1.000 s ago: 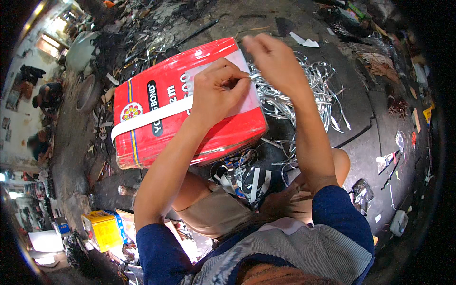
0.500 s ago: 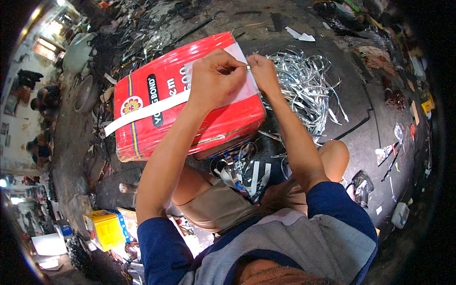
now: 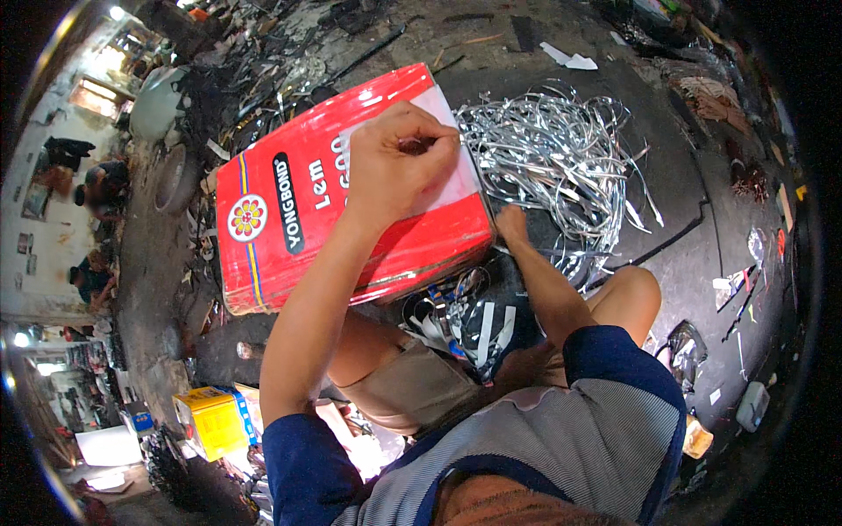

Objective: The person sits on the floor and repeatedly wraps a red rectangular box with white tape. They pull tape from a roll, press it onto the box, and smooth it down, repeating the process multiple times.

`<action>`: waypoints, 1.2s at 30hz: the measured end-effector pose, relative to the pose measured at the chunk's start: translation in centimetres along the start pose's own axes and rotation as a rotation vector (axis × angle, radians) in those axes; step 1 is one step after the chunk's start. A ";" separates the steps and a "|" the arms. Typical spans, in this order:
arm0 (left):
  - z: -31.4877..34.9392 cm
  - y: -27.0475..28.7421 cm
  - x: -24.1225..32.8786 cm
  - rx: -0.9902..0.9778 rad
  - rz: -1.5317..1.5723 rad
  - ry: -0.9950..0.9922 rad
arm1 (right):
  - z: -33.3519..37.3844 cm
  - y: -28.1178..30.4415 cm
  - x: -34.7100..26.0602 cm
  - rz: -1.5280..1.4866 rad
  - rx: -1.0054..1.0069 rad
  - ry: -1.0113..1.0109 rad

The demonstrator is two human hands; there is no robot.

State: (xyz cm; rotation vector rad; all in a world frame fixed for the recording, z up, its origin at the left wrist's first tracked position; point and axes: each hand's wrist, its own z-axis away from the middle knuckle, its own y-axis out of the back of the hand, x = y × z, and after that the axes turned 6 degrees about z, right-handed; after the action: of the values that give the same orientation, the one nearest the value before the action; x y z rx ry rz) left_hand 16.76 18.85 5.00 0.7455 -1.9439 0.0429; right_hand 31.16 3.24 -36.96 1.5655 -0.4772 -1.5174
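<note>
A large red carton (image 3: 298,188) with a flower emblem lies tilted in front of me. My left hand (image 3: 405,158) is over its right part, thumb and fingers pinched together near the carton's right edge. What the pinch holds, if anything, is too small to make out. A pale patch (image 3: 456,180) shows on the carton beside those fingers. My right hand (image 3: 511,226) is low by the carton's lower right corner, next to a tangled heap of shiny silver strips (image 3: 557,162). Its fingers are partly hidden, so their grip does not show.
White strips (image 3: 485,329) and loops of clear material lie between my legs. A yellow box (image 3: 213,422) stands at lower left. Scraps of white paper (image 3: 568,58) are on the dark floor. Two people sit at the far left. A black plastic bag (image 3: 684,349) lies right of my knee.
My right hand has dropped from beside the left hand to the carton's lower right corner. The white strip that lay across the carton is gone from its face. My left hand stays pinched.
</note>
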 end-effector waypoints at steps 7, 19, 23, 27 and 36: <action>0.7 1.0 0.4 0.008 -0.043 -0.018 | 3.8 3.2 -2.7 0.023 -0.201 -0.235; 1.6 2.5 1.9 -0.205 -0.708 -0.585 | 3.4 6.3 0.9 0.311 -0.102 -0.241; 1.2 1.5 0.8 -0.180 -0.577 -0.576 | 2.3 5.1 11.6 0.279 -0.029 -0.281; 2.7 2.0 -0.3 -0.081 -0.621 -0.520 | -1.0 9.4 8.6 0.153 -0.116 -0.208; 3.2 2.4 2.3 -0.080 -0.663 -0.451 | 5.3 9.9 -2.0 0.018 0.319 -0.161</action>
State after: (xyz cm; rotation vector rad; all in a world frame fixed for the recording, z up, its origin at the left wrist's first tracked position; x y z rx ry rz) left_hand 12.30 18.55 6.04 1.3990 -1.9925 -0.6502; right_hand 28.75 -2.24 -27.22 1.6782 -0.8578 -1.6198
